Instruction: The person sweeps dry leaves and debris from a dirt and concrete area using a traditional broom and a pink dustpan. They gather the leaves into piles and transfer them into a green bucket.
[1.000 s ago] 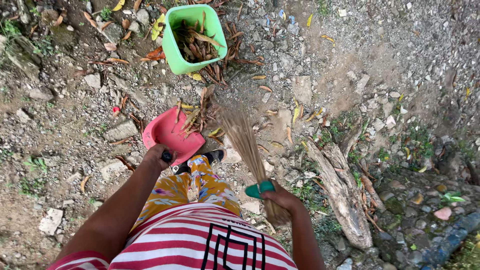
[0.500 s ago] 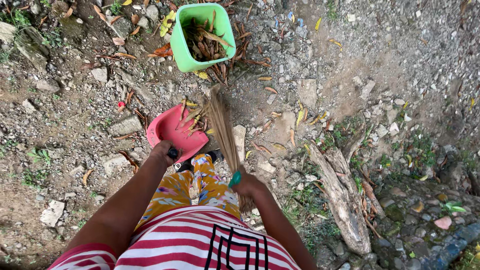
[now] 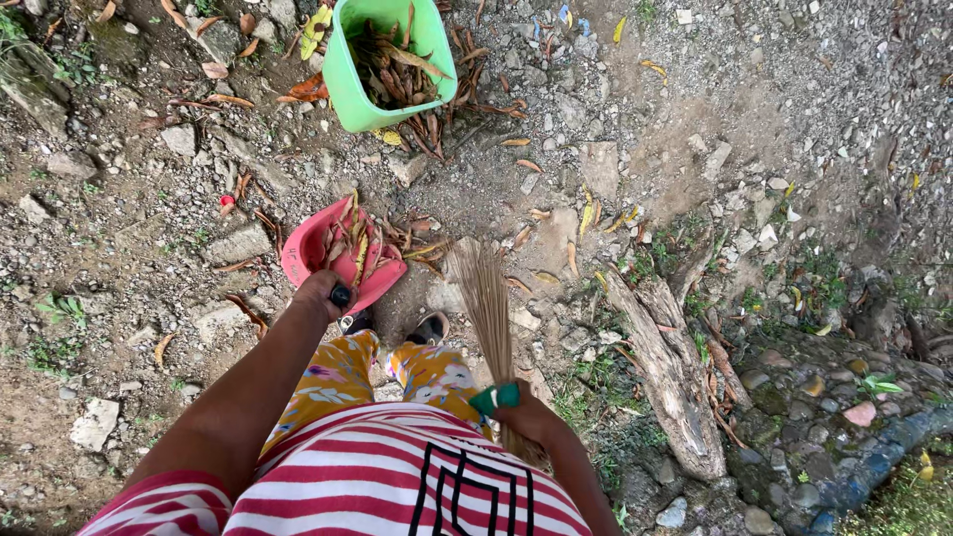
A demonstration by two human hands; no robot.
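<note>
Head-camera view is looking straight down on a person who is gathering dry leaves on stony ground. Their left hand (image 3: 323,294) is gripping the dark handle of a pink dustpan (image 3: 338,255), fingers closed around it, and the pan is lying low on the dirt with leaves and pods already piling in it. Their right hand (image 3: 524,422) is clamped around the bound end of a stick broom (image 3: 488,298), whose bristles are fanning out toward the pan's right side. A green bucket (image 3: 392,62), part full of leaves, is standing well beyond the pan. To my eye, the sweeping is going best with the pan's lip pressed flat to the ground and the broom making short, light strokes toward it, so stones are staying behind and leaves are not skipping past the rim.
</note>
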